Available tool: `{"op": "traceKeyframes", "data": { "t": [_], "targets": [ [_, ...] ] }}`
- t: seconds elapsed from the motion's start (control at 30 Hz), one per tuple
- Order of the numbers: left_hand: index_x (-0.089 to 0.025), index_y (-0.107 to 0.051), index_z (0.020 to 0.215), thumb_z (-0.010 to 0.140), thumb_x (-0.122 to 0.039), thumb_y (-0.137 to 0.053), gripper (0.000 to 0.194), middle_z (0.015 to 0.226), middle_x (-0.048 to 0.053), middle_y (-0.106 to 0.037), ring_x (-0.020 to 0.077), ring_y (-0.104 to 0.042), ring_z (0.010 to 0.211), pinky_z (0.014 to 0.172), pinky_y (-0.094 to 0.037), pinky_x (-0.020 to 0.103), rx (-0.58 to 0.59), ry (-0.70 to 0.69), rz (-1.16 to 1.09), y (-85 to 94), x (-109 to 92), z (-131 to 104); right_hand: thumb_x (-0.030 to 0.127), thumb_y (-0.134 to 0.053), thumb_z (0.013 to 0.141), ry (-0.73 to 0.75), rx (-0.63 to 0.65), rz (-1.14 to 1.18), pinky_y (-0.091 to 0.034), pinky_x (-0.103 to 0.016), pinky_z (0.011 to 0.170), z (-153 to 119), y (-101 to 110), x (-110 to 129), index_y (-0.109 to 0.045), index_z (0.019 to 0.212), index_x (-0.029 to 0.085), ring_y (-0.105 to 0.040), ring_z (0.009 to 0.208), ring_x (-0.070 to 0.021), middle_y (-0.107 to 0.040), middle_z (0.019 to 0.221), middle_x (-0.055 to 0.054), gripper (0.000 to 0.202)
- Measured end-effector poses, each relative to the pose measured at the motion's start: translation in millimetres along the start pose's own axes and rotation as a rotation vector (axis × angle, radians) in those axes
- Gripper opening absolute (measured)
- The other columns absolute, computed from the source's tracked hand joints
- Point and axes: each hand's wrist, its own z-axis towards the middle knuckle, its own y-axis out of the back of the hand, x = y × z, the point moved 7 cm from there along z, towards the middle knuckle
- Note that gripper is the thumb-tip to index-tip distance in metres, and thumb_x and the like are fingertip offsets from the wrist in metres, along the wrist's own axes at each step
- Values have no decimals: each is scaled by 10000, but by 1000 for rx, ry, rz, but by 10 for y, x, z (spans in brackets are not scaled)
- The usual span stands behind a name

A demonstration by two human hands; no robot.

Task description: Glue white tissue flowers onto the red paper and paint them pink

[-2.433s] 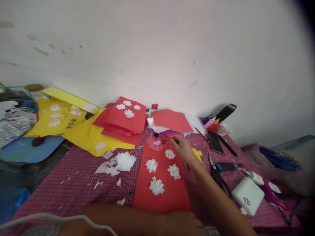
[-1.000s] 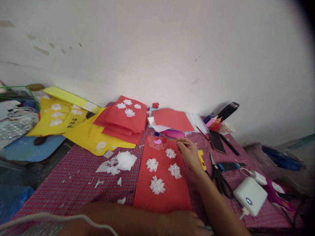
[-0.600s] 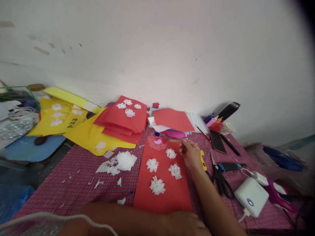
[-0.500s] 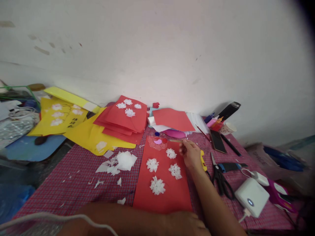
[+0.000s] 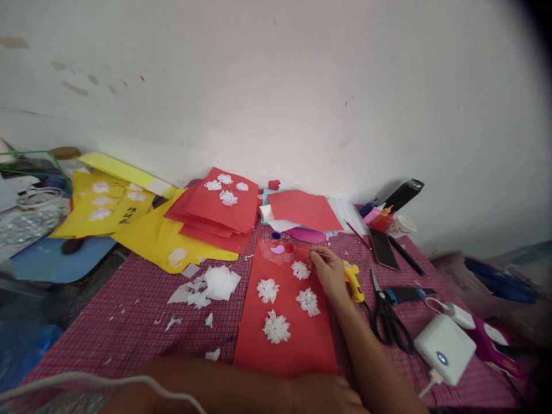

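My right hand (image 5: pixel 330 270) pinches a thin stick (image 5: pixel 305 249), its tip reaching the red paint at the right of a clear flower-shaped palette (image 5: pixel 269 257). Pink paint (image 5: pixel 276 249) also lies in the palette, which sits on the top end of a red paper sheet (image 5: pixel 284 359). Several white crumpled-paper flowers (image 5: pixel 276 326) are on this sheet, one of them (image 5: pixel 301 269) just beside my right fingers. At the bottom, my left hand (image 5: pixel 325 394) rests palm down, with the forearm across the sheet's near edge; its fingers look loosely extended, partly cut off by the frame.
White paper scraps (image 5: pixel 219 282) lie left of the sheet. Behind are stacked red papers (image 5: pixel 207 213) and yellow paper (image 5: pixel 159 241). On the right are a yellow glue gun (image 5: pixel 353 282), black scissors (image 5: pixel 388 322), a utility knife (image 5: pixel 405 294), a phone (image 5: pixel 383 248) and a white power bank (image 5: pixel 446 348).
My right hand has turned and shifted slightly, and the stick now slants toward the red paint. More of the glue gun shows. My left hand stays in place.
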Motion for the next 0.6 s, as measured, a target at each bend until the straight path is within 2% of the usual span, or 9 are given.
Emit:
{"op": "traceKeyframes", "data": {
  "t": [0.3, 0.5, 0.6],
  "targets": [
    [-235, -629, 744, 867, -191, -629, 131, 892, 23, -696, 146, -656, 863, 670, -497, 242, 0, -8, -3, -58, 25, 5, 366, -692, 790, 49, 21, -105, -476, -285, 569, -24, 10, 45, -716, 904, 201, -600, 598, -174, -695, 706, -7, 202],
    [-235, -630, 755, 897, -209, -599, 148, 919, 35, -692, 154, -667, 878, 658, -504, 246, -10, -39, 62, -147, 15, -10, 350, -659, 768, 31, 22, -128, -465, -288, 546, -22, 19, 53, -711, 876, 210, -599, 569, -185, -678, 645, 1, 185],
    [-231, -630, 770, 914, -218, -594, 148, 941, 33, -702, 153, -672, 890, 682, -518, 249, -6, -29, 67, -135, 8, -4, 340, -651, 763, 24, 28, -124, -465, -287, 553, -22, 18, 47, -714, 880, 209, -609, 583, -185, -698, 676, -9, 186]
  ]
}}
